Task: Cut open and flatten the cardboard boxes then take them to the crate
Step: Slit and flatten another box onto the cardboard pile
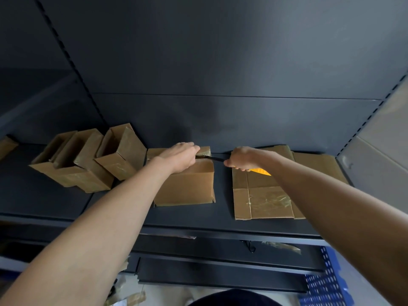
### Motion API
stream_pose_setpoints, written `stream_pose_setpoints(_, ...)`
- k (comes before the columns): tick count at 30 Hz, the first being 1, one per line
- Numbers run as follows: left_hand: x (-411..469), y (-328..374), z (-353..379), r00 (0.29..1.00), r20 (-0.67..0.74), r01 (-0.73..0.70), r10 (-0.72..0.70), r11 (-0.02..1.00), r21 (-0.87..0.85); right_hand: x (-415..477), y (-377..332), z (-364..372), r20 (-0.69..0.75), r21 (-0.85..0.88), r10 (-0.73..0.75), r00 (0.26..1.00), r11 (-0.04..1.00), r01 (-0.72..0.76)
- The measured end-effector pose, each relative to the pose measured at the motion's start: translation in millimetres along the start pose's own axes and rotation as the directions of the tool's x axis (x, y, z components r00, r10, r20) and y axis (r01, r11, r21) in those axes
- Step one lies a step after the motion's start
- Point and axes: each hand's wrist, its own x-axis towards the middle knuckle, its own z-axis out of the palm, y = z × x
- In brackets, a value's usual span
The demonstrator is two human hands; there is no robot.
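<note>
A taped cardboard box point(187, 184) stands on the dark shelf point(123, 208) in front of me. My left hand point(180, 156) lies over its top, fingers curled over the far edge by a raised taped flap. My right hand point(241, 159) grips a yellow-handled utility knife point(260, 171); its dark blade end reaches left to the box's top right corner. Flattened cardboard point(262, 202) lies on the shelf under my right forearm.
Three opened boxes point(88, 160) lean together at the left of the shelf. A blue perforated crate point(324, 281) sits at the lower right below the shelf. Tape scraps point(132, 298) litter the floor. A pale wall point(384, 155) bounds the right.
</note>
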Motion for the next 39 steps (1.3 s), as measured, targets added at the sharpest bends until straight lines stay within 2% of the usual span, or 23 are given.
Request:
stream_pose_setpoints(5,-2.8,4.9,-0.4,1.000,-0.024,0.005,-0.005,1.000,-0.013,-0.1,21.2,-11.9,-0.128,0.004,0.071,0.989,0.997,-0.071)
stream_pose_setpoints(9,-5.9,7.8,2.2,1.000,-0.016,0.001,-0.001,1.000,-0.008,11.0,8.9,-2.4,-0.196,0.031,0.088,0.977,0.996,-0.084)
stream_pose_setpoints(13,-9.5,0.4,5.3,0.995,-0.007,-0.097,0.097,0.995,-0.033,14.0,-3.6,-13.6,-0.223,0.168,0.093,0.970,0.984,-0.055)
stream_pose_setpoints(15,-16.5,-4.5,4.2,0.989,-0.064,-0.141,0.133,0.981,-0.132,17.1,-9.2,-14.0,-0.207,0.304,0.081,0.975,0.953,-0.015)
stream_pose_setpoints(17,-24.0,-7.1,5.8,0.983,-0.176,-0.111,0.060,0.947,-0.300,18.0,-16.5,-11.6,-0.162,0.433,0.063,0.985,0.901,0.013)
stream_pose_setpoints(20,-29.0,-4.4,11.1,0.917,-0.295,0.126,-0.269,0.896,-0.425,16.2,-31.1,-3.7,-0.047,0.553,0.017,0.999,0.833,0.012)
stream_pose_setpoints(22,-28.5,1.3,9.4,0.859,-0.195,0.371,-0.473,0.838,-0.400,16.6,-39.2,3.5,0.015,0.587,0.007,1.000,0.810,-0.014)
stream_pose_setpoints(23,-28.0,5.5,8.2,0.841,-0.128,0.461,-0.526,0.819,-0.341,17.7,-42.8,7.0,0.037,0.603,0.007,0.999,0.798,-0.027)
stream_pose_setpoints(25,-25.9,16.9,4.0,0.821,-0.086,0.540,-0.564,0.817,-0.203,20.8,-48.6,11.9,0.046,0.634,0.026,0.999,0.772,-0.050)
stream_pose_setpoints(28,-17.8,34.5,2.7,0.829,-0.065,0.549,-0.556,0.830,-0.105,27.3,-50.0,10.5,-0.003,0.646,0.124,0.992,0.757,-0.093)
stream_pose_setpoints(31,-9.8,39.6,-7.0,0.832,0.072,0.554,-0.550,0.819,-0.146,31.9,-44.9,4.4,0.005,0.652,0.177,0.984,0.745,-0.137)
stream_pose_setpoints(34,-15.9,27.8,-17.2,0.803,0.201,0.580,-0.561,0.813,-0.048,32.4,-37.8,0.4,-0.031,0.642,0.109,0.994,0.764,-0.064)
stream_pose_setpoints(36,-26.3,15.0,-18.0,0.797,0.204,0.568,-0.568,0.820,0.062,31.5,-34.7,-1.3,-0.050,0.641,0.047,0.998,0.767,-0.004)
stream_pose_setpoints(39,-36.0,0.3,-18.4,0.808,0.253,0.531,-0.531,0.844,0.077,29.6,-32.1,-3.0,-0.029,0.653,-0.005,1.000,0.757,0.023)
